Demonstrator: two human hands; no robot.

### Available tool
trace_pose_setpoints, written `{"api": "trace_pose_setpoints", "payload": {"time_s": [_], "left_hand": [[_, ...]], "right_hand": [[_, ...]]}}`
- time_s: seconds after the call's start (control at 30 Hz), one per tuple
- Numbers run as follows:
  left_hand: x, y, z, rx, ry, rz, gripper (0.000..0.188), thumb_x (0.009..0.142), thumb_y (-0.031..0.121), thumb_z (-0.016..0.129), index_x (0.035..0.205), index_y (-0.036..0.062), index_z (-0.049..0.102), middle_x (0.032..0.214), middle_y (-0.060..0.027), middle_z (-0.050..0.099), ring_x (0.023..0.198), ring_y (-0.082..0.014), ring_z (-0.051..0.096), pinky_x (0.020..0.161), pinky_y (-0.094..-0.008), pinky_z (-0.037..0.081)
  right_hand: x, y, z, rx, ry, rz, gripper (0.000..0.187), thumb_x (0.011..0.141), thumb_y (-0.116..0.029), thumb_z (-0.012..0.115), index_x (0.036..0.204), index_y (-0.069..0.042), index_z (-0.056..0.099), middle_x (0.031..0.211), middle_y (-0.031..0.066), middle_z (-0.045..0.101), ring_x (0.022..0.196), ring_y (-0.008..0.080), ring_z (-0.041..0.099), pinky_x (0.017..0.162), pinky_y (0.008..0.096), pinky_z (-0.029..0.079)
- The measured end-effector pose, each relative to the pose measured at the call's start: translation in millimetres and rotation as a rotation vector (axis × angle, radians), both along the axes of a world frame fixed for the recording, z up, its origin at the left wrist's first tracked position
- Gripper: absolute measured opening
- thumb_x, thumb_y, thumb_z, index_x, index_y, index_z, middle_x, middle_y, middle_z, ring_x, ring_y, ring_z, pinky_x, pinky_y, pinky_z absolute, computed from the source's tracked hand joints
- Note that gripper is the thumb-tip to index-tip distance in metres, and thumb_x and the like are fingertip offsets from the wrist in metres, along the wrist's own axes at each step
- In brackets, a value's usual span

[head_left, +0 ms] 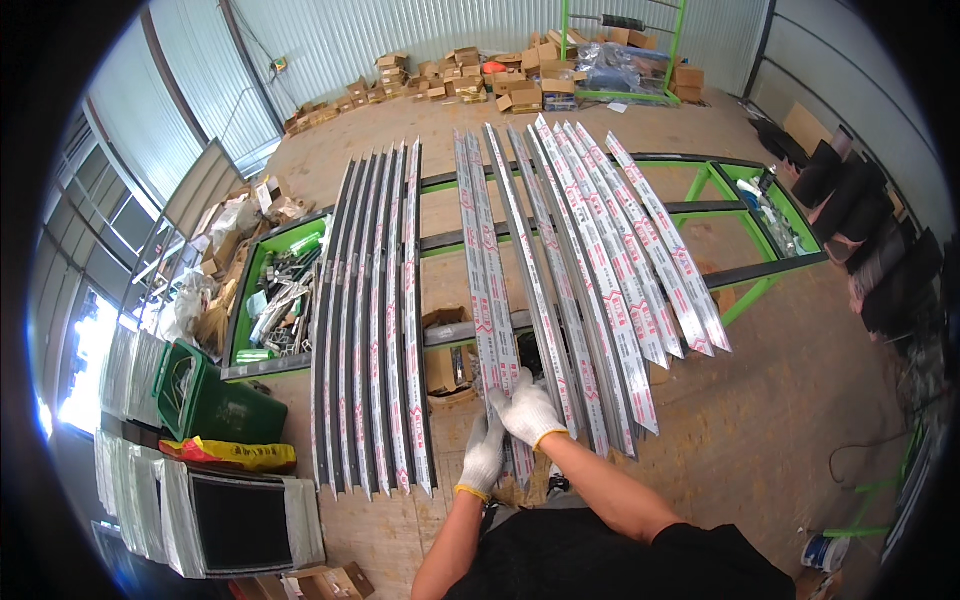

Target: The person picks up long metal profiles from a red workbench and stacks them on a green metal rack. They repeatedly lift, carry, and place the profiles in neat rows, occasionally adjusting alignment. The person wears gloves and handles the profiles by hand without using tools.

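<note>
Both my hands wear white knit gloves with yellow cuffs and are at the near end of a long metal profile [487, 300] wrapped in printed film. My left hand [483, 455] closes on its left edge. Slightly farther up, my right hand [528, 408] grips the same piece from the right, its thumb on top. A second profile [468, 200] lies close against it at the far end. More film-covered profiles with mitred ends [600, 260] lie to the right, and a row of slimmer profiles [375, 320] lies to the left.
The profiles rest across a green and black frame bench [440, 242]. Its left tray [245, 330] holds metal fittings; its right tray [800, 235] holds bottles. A green bin [225, 400] stands at left, cartons [450, 75] along the far wall, an open carton [447, 375] below the bench.
</note>
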State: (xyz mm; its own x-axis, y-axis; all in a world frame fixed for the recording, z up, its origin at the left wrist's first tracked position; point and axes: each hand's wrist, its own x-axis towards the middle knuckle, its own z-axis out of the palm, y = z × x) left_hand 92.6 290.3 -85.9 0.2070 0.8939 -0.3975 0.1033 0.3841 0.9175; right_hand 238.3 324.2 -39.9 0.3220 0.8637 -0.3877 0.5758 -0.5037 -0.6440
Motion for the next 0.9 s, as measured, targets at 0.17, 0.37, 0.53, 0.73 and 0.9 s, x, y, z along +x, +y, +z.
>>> {"api": "trace_pose_setpoints", "payload": {"time_s": [0.17,0.37,0.53,0.73,0.9], "left_hand": [[-1.0,-5.5,23.7,0.008,-0.018,-0.06,0.088,0.091,0.025,0.088,0.158,-0.0066,0.042,0.137,-0.017,0.068,0.123,-0.0235,0.067,0.106,-0.0374,0.055],[-4.1,2.8,78.3,0.013,0.213,-0.15,0.088,0.078,0.013,0.09,0.15,-0.0077,0.045,0.126,-0.0177,0.072,0.115,-0.0246,0.071,0.104,-0.0386,0.058],[-39.2,-12.3,150.3,0.094,0.416,-0.199,0.086,0.077,0.017,0.088,0.148,-0.0081,0.046,0.125,-0.0225,0.075,0.11,-0.0311,0.075,0.099,-0.042,0.061],[-97.4,-72.1,204.9,0.125,0.862,-0.208,0.103,0.078,0.022,0.085,0.163,0.0,0.032,0.126,-0.0351,0.074,0.114,-0.0492,0.076,0.1,-0.0476,0.062],[-187.9,-130.3,227.9,0.314,0.967,-0.199,0.084,0.085,0.015,0.077,0.161,-0.0035,0.047,0.108,-0.0286,0.077,0.093,-0.038,0.077,0.082,-0.0458,0.06]], "right_hand": [[15.6,15.1,-6.4,-0.016,0.158,0.059,0.101,0.093,-0.065,0.074,0.152,0.013,0.047,0.133,0.039,0.07,0.125,0.0489,0.071,0.109,0.0516,0.057],[18.8,33.7,-24.2,0.062,1.301,-0.238,0.057,0.097,-0.03,0.086,0.138,0.005,0.068,0.123,0.019,0.079,0.108,0.0292,0.078,0.098,0.0439,0.064],[-6.1,68.0,-23.6,0.095,1.801,-0.208,0.039,0.097,-0.017,0.084,0.129,0.002,0.071,0.114,0.0192,0.08,0.1,0.0319,0.08,0.093,0.0472,0.068],[-44.0,90.1,16.0,0.258,2.05,-0.109,0.039,0.099,-0.019,0.084,0.13,0.002,0.073,0.117,0.0137,0.082,0.106,0.0263,0.08,0.101,0.0441,0.066],[27.3,149.9,95.2,0.671,2.025,0.254,0.065,0.086,-0.038,0.095,0.138,-0.008,0.071,0.12,0.0095,0.08,0.115,0.0271,0.077,0.104,0.043,0.064]]}}
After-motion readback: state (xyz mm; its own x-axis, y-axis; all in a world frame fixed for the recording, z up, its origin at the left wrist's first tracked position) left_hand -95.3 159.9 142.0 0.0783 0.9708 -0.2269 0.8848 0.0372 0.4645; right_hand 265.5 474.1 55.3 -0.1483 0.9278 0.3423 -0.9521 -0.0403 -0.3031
